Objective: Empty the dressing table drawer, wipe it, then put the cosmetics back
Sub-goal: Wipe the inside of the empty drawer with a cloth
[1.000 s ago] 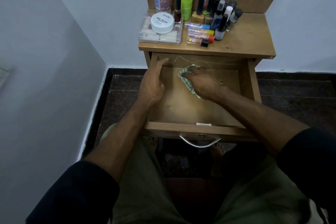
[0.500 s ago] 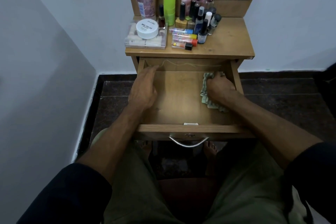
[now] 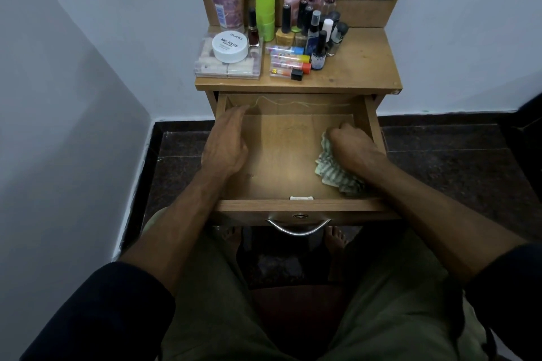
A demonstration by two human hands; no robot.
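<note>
drawer [image 3: 293, 161] pulled out, just a cloth [image 3: 337, 176] inside | right hand [image 3: 352, 146] balled up on cloth | left hand [image 3: 228, 143] loose, flat on drawer's left side | cosmetics [image 3: 293, 38] sat up top

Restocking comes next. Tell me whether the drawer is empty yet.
Empty of cosmetics. The open drawer shows bare wood; only the left hand and the right hand gripping the cloth are inside.

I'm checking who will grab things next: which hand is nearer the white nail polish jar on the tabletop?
Left. The left hand lies in the drawer's left side, almost straight below the white nail polish jar; the right hand grips the cloth at the right wall.
</note>
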